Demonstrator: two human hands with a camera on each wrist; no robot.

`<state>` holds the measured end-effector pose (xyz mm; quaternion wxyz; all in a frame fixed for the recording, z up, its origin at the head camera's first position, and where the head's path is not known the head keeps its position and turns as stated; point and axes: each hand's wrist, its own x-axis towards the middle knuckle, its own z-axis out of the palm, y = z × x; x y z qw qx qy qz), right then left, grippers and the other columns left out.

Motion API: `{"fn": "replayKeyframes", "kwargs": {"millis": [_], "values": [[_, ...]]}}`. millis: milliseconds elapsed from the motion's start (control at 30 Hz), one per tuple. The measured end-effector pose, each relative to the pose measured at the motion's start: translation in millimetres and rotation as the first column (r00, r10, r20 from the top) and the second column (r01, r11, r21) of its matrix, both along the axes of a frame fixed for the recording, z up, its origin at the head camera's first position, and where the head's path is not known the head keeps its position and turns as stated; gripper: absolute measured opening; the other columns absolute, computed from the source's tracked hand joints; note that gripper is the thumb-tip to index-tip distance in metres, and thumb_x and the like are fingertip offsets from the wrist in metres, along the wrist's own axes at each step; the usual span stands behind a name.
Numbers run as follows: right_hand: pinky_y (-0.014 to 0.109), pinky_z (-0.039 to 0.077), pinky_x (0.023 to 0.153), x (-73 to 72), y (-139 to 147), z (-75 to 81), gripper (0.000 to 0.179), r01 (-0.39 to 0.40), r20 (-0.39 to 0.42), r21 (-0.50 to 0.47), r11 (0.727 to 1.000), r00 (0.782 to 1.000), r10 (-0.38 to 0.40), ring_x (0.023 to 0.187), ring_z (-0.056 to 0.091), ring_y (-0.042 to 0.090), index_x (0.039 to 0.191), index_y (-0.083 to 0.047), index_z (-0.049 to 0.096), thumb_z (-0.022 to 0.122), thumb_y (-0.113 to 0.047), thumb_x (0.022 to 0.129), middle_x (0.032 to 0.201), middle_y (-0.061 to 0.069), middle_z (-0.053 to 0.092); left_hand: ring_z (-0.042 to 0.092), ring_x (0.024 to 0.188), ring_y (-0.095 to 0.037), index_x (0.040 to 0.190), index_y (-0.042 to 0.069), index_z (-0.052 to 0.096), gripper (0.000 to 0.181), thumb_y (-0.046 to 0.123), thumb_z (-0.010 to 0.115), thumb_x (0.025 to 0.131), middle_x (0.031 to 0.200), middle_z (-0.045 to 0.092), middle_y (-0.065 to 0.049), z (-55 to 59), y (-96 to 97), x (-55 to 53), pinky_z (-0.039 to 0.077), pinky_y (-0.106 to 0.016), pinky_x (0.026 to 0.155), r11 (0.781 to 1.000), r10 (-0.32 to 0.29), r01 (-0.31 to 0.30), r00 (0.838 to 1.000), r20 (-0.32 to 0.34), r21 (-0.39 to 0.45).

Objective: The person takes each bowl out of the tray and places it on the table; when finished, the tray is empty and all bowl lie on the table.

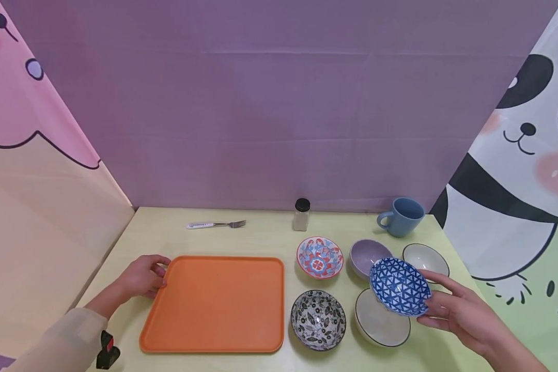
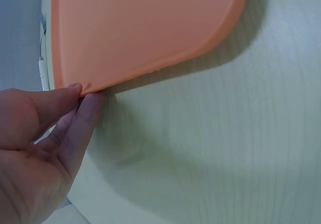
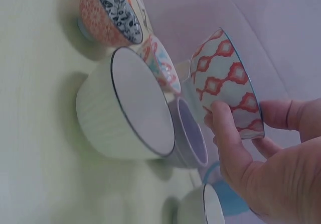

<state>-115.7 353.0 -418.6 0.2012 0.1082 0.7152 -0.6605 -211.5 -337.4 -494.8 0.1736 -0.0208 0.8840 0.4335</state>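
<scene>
My left hand (image 1: 145,276) pinches the left rim of an orange tray (image 1: 214,305) between thumb and fingers; in the left wrist view the tray's edge (image 2: 145,73) runs out from the fingertips. On the right, my right hand (image 1: 462,312) grips a bowl (image 1: 400,287) by its rim, tilted, blue triangle pattern inside. Its outside (image 3: 220,78) shows red diamonds on white in the right wrist view. This bowl is held above a large white bowl (image 1: 381,325) with a dark rim and overlaps a purple bowl (image 1: 367,256) in the head view.
A black-and-white floral bowl (image 1: 318,320) and a red-and-blue patterned bowl (image 1: 320,258) stand right of the tray. A smaller white bowl (image 1: 425,258) and a blue mug (image 1: 402,217) are at the right. Farther back are a fork (image 1: 216,225) and a black-capped jar (image 1: 301,214).
</scene>
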Motion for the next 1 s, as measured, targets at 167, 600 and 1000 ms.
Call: {"fn": "replayKeyframes", "kwargs": {"millis": [167,600,1000], "values": [[0.049,0.059,0.093,7.0,16,-0.5,0.062,0.079,0.021,0.017,0.997,0.997,-0.080,0.105,0.072,0.031,0.155,-0.029,0.037,0.054,-0.004,0.100,0.140,0.022,0.047,0.064,0.078,-0.022,0.136,-0.012,0.048,0.054,-0.008,0.067,0.086,0.104,0.059,-0.021,-2.0,0.2,-0.6,0.063,-0.042,0.064,1.000,0.002,-0.002,1.000,-0.006,-0.003],[0.051,0.057,0.095,15.0,53,-16.4,0.078,0.145,0.088,0.058,0.988,0.985,-0.150,0.104,0.071,0.031,0.165,-0.015,0.008,0.050,-0.002,0.101,0.151,0.038,0.024,0.064,0.078,-0.022,0.135,-0.011,0.049,0.053,-0.007,0.068,0.085,0.104,0.059,-0.021,-3.7,-0.5,-1.5,0.063,-0.042,0.063,0.999,0.007,-0.008,1.000,-0.016,-0.037],[0.050,0.059,0.094,27.4,69,-29.9,0.094,0.214,0.199,0.088,0.973,0.953,-0.228,0.098,0.071,0.032,0.164,-0.009,-0.008,0.058,0.001,0.097,0.151,0.042,0.012,0.064,0.078,-0.022,0.136,-0.011,0.048,0.053,-0.007,0.066,0.086,0.104,0.060,-0.020,-7.7,-0.9,-1.6,0.063,-0.042,0.062,0.999,0.014,-0.014,1.000,-0.011,-0.032]]}}
